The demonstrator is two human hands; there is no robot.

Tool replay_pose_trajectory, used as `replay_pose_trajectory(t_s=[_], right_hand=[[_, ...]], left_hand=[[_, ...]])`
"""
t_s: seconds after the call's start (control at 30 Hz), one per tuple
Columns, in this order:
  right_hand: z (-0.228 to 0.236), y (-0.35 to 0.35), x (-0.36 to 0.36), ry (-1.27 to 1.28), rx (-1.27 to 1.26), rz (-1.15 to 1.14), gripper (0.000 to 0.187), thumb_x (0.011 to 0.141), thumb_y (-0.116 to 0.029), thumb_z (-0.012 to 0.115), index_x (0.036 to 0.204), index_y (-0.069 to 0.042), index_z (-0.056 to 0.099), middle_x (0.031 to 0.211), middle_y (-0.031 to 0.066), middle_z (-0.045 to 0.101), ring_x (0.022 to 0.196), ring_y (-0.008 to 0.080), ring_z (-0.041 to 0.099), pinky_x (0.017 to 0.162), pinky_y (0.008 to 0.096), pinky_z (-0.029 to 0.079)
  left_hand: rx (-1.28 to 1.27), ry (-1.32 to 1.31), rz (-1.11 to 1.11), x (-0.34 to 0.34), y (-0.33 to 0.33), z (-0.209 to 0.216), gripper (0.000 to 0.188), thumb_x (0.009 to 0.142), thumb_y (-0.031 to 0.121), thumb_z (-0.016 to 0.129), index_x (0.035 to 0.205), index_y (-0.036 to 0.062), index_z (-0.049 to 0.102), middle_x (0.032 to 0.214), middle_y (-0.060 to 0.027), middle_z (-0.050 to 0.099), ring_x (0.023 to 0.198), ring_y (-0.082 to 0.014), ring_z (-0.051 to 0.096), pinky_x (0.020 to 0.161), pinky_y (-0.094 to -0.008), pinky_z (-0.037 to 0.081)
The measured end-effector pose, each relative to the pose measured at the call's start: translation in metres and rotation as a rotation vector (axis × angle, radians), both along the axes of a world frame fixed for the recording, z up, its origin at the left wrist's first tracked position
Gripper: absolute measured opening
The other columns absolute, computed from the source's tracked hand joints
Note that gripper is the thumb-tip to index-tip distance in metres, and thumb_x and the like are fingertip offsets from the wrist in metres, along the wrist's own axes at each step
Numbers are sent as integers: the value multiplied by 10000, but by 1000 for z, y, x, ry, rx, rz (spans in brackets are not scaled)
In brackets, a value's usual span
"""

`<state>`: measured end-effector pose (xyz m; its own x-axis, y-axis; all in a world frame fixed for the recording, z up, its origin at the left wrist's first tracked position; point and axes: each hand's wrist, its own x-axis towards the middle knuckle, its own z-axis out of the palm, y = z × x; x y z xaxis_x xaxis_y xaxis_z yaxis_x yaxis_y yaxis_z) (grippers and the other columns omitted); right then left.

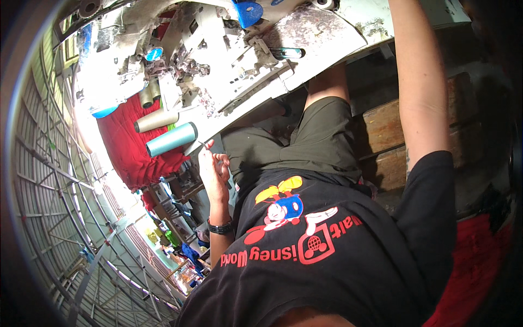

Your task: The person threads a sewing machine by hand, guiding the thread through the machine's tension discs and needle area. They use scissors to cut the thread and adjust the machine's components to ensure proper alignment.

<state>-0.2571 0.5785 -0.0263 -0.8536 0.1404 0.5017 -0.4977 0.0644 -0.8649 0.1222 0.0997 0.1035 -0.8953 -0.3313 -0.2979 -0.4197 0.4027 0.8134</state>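
My left hand (213, 168), with a dark band on its wrist, is raised beside the near left edge of a white work table (305, 76). Its thumb and forefinger come together on a small, thin, dark thing too small to name; the other fingers curl loosely. Just past the fingertips lies a turquoise thread cone (171, 140), with a beige thread cone (156, 121) behind it. My right arm (422, 82) stretches forward over the table's right part and leaves the picture at the top, so that hand is out of sight.
Machine parts (190, 60), strongly overlit, cover the table's left part. Red fabric (122, 144) hangs at the left, near more thread cones (147, 97). A wooden bench (387, 128) is at the right, with red cloth (471, 267) nearer me. Mixed goods (182, 261) stand lower left.
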Motion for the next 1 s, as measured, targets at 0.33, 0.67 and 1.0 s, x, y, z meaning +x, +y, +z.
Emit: replay_pose_trajectory(t_s=[0.33,0.67,1.0], right_hand=[[12,-8,19,-177,-532,171,360,978,-241,469,1193,17,598,1073,81,672,918,136,634,862,292,484],[100,-201,295,-73,-69,-201,260,930,-242,497,923,-32,650,831,124,667,785,188,640,734,330,489],[107,-333,311,34,458,-2,283,857,-201,557,1077,-23,566,840,151,639,756,295,645,672,386,529]], left_hand=[[220,86,22,-9,-7,5,468,1001,415,407,1270,37,470,737,-17,504,527,-78,445,480,-225,375],[552,331,-140,-30,4,-15,358,1004,318,425,1176,5,455,1091,-199,623,1039,-311,606,979,-433,430],[726,369,-210,-81,13,-26,420,1007,298,419,1230,-45,515,1255,-183,566,1154,-233,529,1026,-342,377]])
